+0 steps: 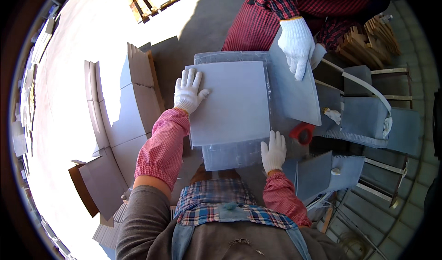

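A square pale-grey sheet (230, 103) lies flat on top of a stack wrapped in clear film (232, 156), in front of me. My left hand (188, 92), in a white knit glove, rests at the sheet's left edge near its far corner, fingers spread. At the near right corner is my right hand (274, 153), gloved too, with its fingers straight and its fingertips by the edge; whether it touches the sheet I cannot tell. Another person's white-gloved hand (297, 43) is on a second grey sheet (297, 87), tilted beside the stack on the right.
A red tape roll (302, 133) is right of the stack. Further right stand metal racks (386, 167) with grey sheets (366, 117) and a loose white glove (332, 115). Stacked cardboard (136, 103) stands on my left. A wooden pallet (145, 4) lies on the far floor.
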The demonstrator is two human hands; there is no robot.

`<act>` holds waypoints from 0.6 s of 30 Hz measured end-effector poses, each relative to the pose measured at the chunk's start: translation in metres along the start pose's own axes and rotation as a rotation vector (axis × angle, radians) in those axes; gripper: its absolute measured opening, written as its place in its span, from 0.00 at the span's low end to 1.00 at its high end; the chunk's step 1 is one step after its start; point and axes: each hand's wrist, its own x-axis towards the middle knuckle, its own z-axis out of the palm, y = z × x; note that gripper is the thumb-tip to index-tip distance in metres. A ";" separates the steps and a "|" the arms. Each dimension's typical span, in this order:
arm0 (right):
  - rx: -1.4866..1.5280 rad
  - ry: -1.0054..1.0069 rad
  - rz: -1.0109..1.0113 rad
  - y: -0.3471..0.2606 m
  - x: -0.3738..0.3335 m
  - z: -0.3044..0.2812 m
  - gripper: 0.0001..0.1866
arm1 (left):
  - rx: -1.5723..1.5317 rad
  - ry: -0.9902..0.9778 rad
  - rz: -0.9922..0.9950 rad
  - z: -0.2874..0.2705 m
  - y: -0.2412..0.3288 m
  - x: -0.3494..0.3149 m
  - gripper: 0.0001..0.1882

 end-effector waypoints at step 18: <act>0.262 -0.102 0.321 -0.012 -0.113 -0.011 0.24 | -0.043 -0.050 0.051 -0.025 -0.040 -0.029 0.38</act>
